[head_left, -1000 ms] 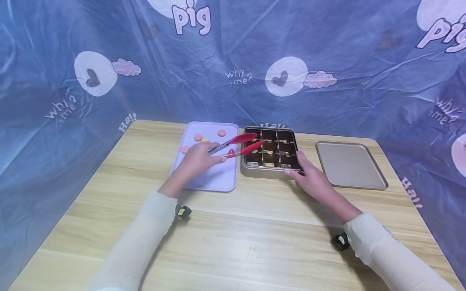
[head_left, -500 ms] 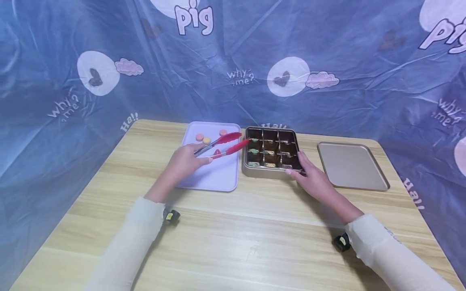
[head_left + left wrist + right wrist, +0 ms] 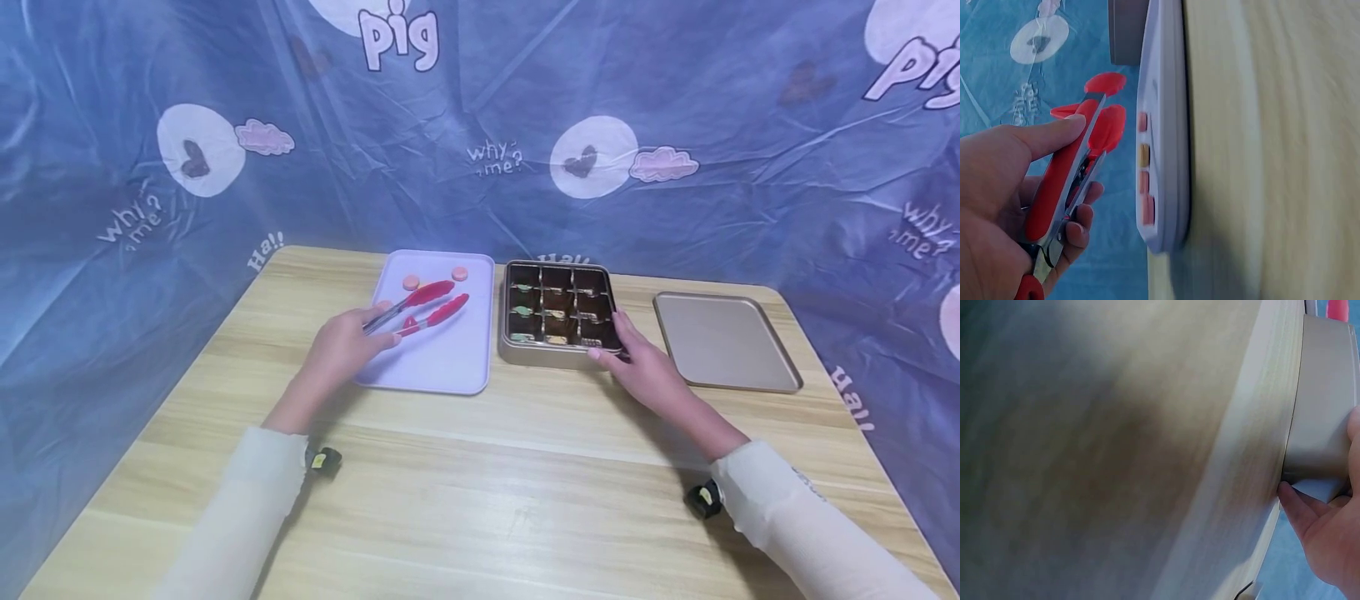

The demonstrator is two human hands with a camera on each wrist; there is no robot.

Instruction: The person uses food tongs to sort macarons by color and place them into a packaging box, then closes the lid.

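My left hand (image 3: 341,346) grips red-tipped tongs (image 3: 429,292) over the lilac tray (image 3: 442,373); their arms stand apart with nothing visible between the tips. On the tray sit several small round macaron-like pieces, pink ones (image 3: 460,273) and a yellow one (image 3: 1144,155), which the tongs mostly hide in the head view. To the right stands a gold-brown tin (image 3: 547,357) with a divided insert; greenish and yellowish bits show in some compartments. My right hand (image 3: 643,360) holds the tin's front right corner, thumb at the front, fingers along the right side.
A flat gold-brown lid (image 3: 723,342) lies on the wooden table (image 3: 480,492) to the right of the tin. Blue printed cloth (image 3: 420,192) hangs behind and at both sides, close to the table's back edge.
My left hand has drawn the tongs leftward, from over the tin's left compartments back above the tray. The right hand has stayed on the tin's corner.
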